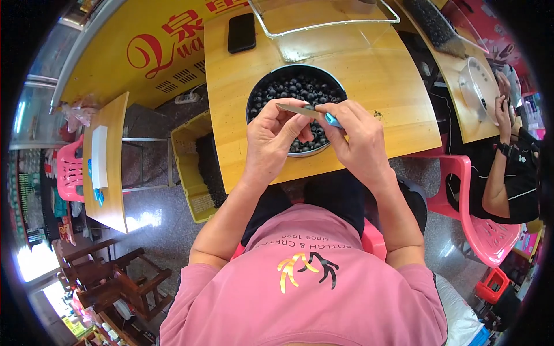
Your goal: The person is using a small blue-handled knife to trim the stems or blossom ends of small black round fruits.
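Two bare hands meet over a round, dark-walled bowl with a silver rim (297,67), heaped with small, round, black pieces (294,86); we judge it stands close to the near edge of the pale-brown wooden table (369,86) to keep everything within our reach. Our right hand (362,130) is curled firmly around the blue handle of a slim metal knife (297,109), its blade pointing left, probably for close control. Our left hand (274,130) is half closed, thumb and bent fingers seemingly pinching one dark round piece (310,107) against the blade, though fingers partly hide it. By the table's left edge lies a black rectangular phone (241,33).
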A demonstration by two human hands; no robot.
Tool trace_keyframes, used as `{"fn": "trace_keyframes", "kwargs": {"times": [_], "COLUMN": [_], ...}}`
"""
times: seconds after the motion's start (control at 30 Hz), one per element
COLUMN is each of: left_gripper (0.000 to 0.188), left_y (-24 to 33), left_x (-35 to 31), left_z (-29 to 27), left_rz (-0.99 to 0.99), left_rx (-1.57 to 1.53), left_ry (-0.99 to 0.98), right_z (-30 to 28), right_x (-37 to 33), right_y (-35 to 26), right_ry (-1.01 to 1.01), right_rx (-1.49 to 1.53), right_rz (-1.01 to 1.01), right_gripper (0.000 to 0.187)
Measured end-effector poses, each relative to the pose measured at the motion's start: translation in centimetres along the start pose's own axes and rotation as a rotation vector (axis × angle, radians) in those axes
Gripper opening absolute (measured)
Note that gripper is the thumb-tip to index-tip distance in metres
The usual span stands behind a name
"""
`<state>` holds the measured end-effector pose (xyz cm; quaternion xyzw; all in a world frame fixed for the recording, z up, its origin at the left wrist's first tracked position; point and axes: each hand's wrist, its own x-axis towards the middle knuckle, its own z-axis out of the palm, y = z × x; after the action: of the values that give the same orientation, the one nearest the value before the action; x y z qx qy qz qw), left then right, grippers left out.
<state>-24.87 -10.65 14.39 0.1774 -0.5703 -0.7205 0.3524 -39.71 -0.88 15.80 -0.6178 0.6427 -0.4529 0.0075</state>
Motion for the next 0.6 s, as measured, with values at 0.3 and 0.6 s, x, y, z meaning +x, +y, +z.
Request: {"fn": "trace_keyframes", "kwargs": {"times": [0.3, 0.6], "left_gripper": [0.016, 0.019], "left_y": [0.2, -0.26], "left_x": [-0.1, 0.25], "left_z": [-0.1, -0.24], "left_rz": [-0.024, -0.002], "left_rx": [-0.006, -0.057], "left_ry": [-0.026, -0.02], "right_z": [-0.25, -0.28], "right_x": [0.17, 0.38], "right_y": [0.05, -0.29], "right_ry": [0.043, 0.051], "right_rx": [-0.102, -0.096], "right_rz": [-0.05, -0.06], "right_gripper": [0.024, 0.028]}}
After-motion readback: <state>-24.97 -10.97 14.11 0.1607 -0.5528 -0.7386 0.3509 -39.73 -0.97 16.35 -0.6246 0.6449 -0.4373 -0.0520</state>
